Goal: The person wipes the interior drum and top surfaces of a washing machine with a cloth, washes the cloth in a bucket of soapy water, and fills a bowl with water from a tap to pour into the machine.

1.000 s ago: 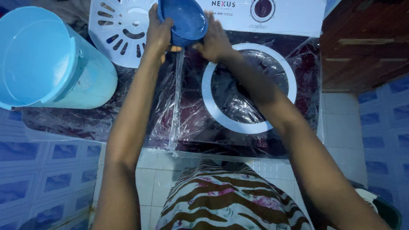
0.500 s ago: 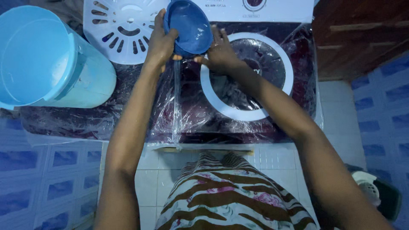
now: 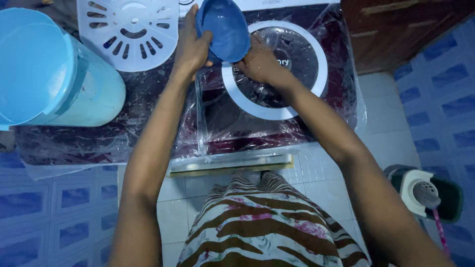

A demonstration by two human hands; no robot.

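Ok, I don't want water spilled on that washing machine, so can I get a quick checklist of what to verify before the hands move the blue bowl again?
1. Left hand has hold of the blue bowl: ok, it grips the bowl's left side.
2. Right hand supports it: ok, it touches the bowl's lower right edge.
3. Bowl level: not ok, it is tilted.
4. Water left in the bowl: cannot tell.
5. Plastic wrap covers the machine top: ok, the wrap lies across the dark lid.
6. Light blue bucket out of the way: ok, it lies on its side at the far left.
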